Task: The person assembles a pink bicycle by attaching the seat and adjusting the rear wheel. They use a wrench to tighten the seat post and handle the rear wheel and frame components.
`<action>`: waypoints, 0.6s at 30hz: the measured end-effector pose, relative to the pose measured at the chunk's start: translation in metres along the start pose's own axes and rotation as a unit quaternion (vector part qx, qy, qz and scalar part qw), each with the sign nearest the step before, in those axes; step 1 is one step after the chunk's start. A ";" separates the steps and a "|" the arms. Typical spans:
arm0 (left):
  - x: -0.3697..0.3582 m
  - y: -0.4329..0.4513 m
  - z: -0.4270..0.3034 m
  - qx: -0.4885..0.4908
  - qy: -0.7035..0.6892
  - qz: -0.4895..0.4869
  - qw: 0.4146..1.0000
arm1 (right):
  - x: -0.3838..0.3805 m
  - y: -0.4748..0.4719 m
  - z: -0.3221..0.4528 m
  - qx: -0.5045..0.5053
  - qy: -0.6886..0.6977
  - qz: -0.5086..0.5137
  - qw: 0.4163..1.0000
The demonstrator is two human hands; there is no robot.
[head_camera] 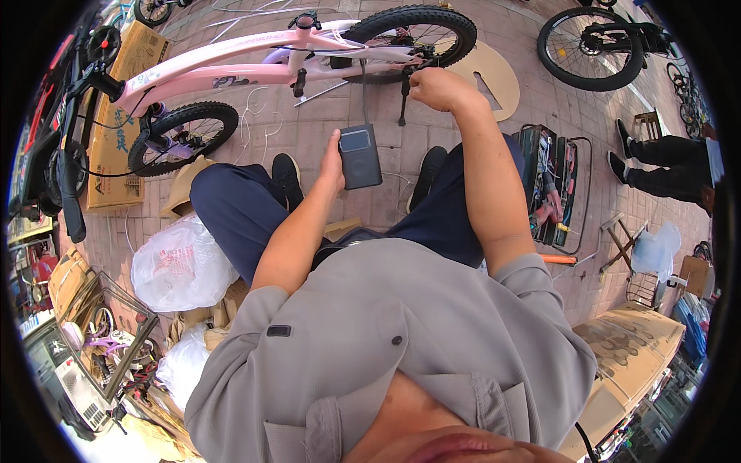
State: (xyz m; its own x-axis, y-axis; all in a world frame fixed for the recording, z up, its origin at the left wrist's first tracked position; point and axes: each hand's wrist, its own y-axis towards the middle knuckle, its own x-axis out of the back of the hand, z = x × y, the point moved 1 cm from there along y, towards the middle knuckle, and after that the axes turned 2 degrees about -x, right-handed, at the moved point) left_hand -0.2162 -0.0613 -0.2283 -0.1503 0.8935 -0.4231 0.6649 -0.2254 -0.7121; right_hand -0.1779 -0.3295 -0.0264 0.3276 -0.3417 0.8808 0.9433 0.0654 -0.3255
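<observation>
My left hand (332,165) grips the side of a black box-shaped handheld device (361,165) with a small grey screen. A dark hose or cable (364,95) runs from its top up towards the rear wheel (457,29) of a pink and white bicycle (214,61). My right hand (443,89) is at the bicycle's rear end, fingers curled beside the hub and just above the kickstand (403,101). Whether those fingers hold a part is hidden. The bicycle's front wheel (185,139) is turned at an angle, left of my knees.
An open toolbox (547,191) full of tools stands by my right leg. Cardboard boxes (116,127) and a plastic bag (179,263) lie on the left. Beyond the rear wheel is a round cardboard piece (501,75). Another person's legs (666,168) and another bicycle wheel (590,49) are at right.
</observation>
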 end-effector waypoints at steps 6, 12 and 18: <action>-0.001 -0.002 0.001 0.009 -0.007 0.017 1.000 | -0.003 0.004 -0.003 0.005 -0.017 -0.006 1.000; -0.002 -0.001 0.000 0.009 -0.005 0.016 1.000 | -0.003 0.003 -0.002 0.012 -0.028 -0.014 0.999; -0.002 -0.001 0.002 0.009 -0.014 0.013 1.000 | 0.002 -0.001 0.004 0.019 -0.028 -0.009 0.999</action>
State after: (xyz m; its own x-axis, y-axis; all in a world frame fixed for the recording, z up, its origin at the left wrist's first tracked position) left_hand -0.2178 -0.0637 -0.2277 -0.1542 0.8761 -0.4568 0.6551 -0.2555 -0.7111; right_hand -0.1781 -0.3264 -0.0234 0.3125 -0.2901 0.9045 0.9499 0.0957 -0.2975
